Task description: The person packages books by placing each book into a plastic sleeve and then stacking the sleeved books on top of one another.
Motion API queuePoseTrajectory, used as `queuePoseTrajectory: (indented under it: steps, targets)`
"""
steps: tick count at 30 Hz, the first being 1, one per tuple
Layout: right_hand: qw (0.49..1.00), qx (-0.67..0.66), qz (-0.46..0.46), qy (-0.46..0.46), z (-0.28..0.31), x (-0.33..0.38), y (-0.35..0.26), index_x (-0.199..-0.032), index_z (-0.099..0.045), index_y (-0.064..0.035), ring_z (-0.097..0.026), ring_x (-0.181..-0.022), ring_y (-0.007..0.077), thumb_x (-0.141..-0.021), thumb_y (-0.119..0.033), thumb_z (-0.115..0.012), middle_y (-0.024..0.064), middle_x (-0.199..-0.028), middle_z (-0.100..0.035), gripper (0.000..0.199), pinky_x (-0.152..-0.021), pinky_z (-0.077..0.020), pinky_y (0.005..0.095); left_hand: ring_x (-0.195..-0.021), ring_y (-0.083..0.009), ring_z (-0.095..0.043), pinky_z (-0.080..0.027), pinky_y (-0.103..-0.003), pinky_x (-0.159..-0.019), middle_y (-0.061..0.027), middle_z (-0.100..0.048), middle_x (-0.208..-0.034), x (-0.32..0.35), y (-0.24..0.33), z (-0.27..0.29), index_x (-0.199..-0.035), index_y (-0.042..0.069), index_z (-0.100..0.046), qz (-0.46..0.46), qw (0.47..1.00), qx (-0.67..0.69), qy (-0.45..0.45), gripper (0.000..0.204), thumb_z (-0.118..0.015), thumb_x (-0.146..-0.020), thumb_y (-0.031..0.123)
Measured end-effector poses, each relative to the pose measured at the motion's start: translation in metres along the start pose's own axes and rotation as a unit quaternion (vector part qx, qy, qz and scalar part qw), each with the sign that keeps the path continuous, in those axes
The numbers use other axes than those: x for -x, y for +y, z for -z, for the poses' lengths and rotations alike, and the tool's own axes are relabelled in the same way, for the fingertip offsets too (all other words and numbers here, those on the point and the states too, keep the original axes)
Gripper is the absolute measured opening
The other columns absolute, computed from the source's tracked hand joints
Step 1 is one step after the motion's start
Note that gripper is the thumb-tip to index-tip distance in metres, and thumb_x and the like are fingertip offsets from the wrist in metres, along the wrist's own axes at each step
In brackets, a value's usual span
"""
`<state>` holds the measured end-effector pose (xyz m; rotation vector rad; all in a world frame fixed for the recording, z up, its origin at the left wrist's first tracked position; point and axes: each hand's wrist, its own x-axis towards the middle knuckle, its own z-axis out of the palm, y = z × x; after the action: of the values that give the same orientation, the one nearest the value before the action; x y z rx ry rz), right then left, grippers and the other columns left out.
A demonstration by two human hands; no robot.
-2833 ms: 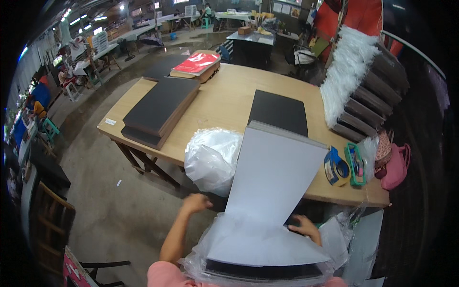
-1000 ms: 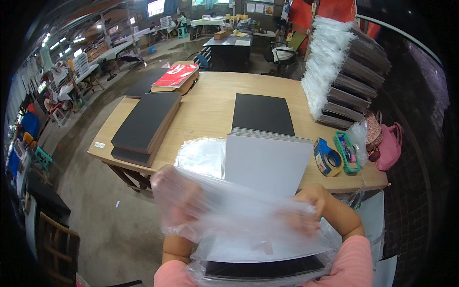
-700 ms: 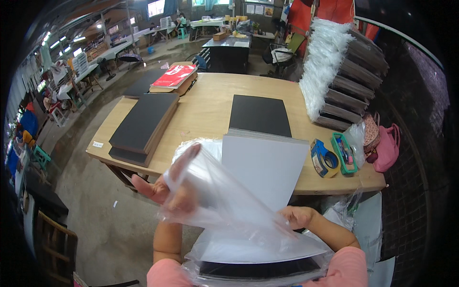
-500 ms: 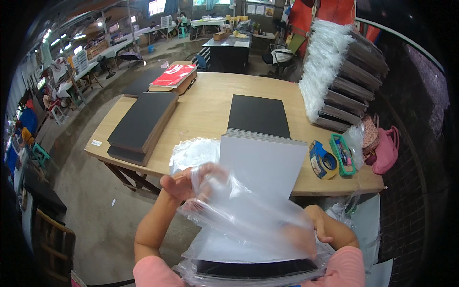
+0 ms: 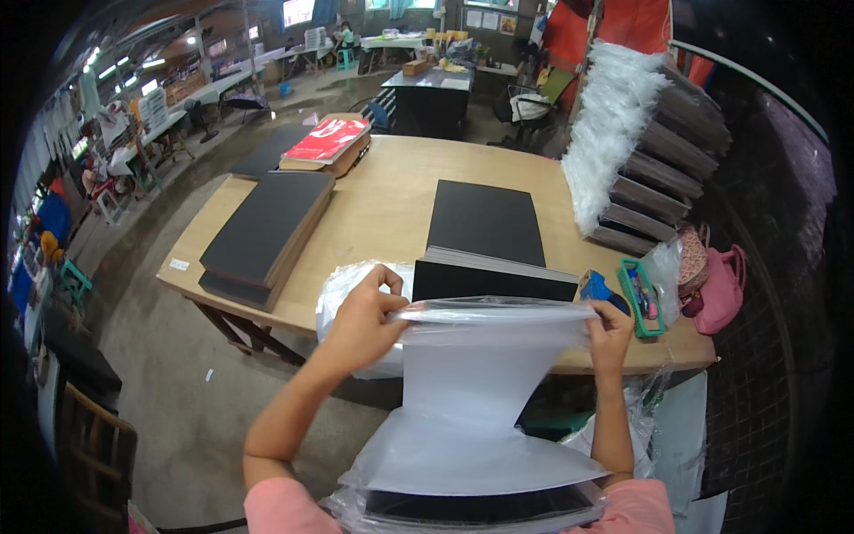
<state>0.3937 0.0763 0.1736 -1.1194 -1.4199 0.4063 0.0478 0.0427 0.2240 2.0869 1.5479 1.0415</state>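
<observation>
My left hand [image 5: 366,319] pinches the left top corner of a clear plastic bag [image 5: 485,392], and my right hand [image 5: 610,331] grips its right top corner. The bag is stretched wide over a white sheet that stands upright between my hands. Below it, close to my body, lies a stack of flat black boards [image 5: 476,505] wrapped in plastic. Just behind the bag, at the wooden table's [image 5: 382,209] front edge, stands a stack of black boards [image 5: 487,240].
A crumpled pile of plastic bags [image 5: 342,298] sits at the table's front. A long stack of black boards [image 5: 265,233] lies left, a red-covered stack [image 5: 326,146] behind it. Bagged boards [image 5: 645,156] tower at the right. Tape rolls [image 5: 598,287] and a green tray [image 5: 642,295] lie nearby.
The loose, fluttering bag is now pulled taut over the top of the white sheet. Both hands moved up and apart to its top corners.
</observation>
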Motion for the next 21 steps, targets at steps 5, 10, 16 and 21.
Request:
queuePoseTrajectory:
  steps: [5,10,16,21]
  targets:
    - [0.837,-0.312,-0.378,-0.245,0.041,0.017,-0.012,-0.073,-0.065,0.0025,-0.053,-0.061,0.0106,-0.074,-0.014,-0.069,0.0049,-0.07,-0.061,0.017,-0.056,-0.0387,0.0211,-0.066,-0.0084,-0.049,-0.038,-0.023,-0.056,0.0002,-0.058,-0.083,0.01,-0.039,0.002,-0.085,0.003,-0.068,0.328,0.818,0.42,-0.214,0.016,-0.064,-0.085,0.018]
    - [0.797,-0.34,-0.39,-0.31,0.053,0.092,0.042,-0.072,-0.066,0.006,-0.052,-0.09,0.022,-0.071,-0.013,-0.069,0.0155,-0.095,-0.059,0.02,-0.08,-0.0391,0.03,-0.057,-0.0057,-0.049,-0.034,-0.018,-0.044,0.0011,-0.062,-0.083,0.082,-0.151,-0.051,-0.105,0.006,-0.059,0.371,0.596,0.631,-0.331,0.025,-0.059,-0.091,0.027]
    - [0.817,-0.16,-0.442,-0.334,0.053,0.177,0.109,-0.075,-0.067,0.005,-0.055,-0.082,0.0149,-0.071,-0.006,-0.068,0.0082,-0.093,-0.059,0.012,-0.072,-0.04,0.0228,-0.068,-0.0084,-0.063,-0.055,-0.021,-0.057,-0.0042,-0.064,-0.086,0.175,-0.22,-0.14,-0.104,0.003,-0.057,0.444,0.555,0.641,-0.288,0.018,-0.056,-0.093,0.018]
    - [0.8,-0.083,-0.487,-0.34,0.011,0.21,0.153,-0.074,-0.068,0.0029,-0.058,-0.064,0.0144,-0.07,-0.007,-0.07,0.0056,-0.07,-0.063,0.011,-0.059,-0.0423,0.0247,-0.064,-0.0138,-0.063,-0.052,-0.027,-0.057,-0.0033,-0.066,-0.078,0.219,-0.262,-0.175,-0.094,0.003,-0.064,0.482,0.742,0.407,-0.227,0.018,-0.063,-0.088,0.021]
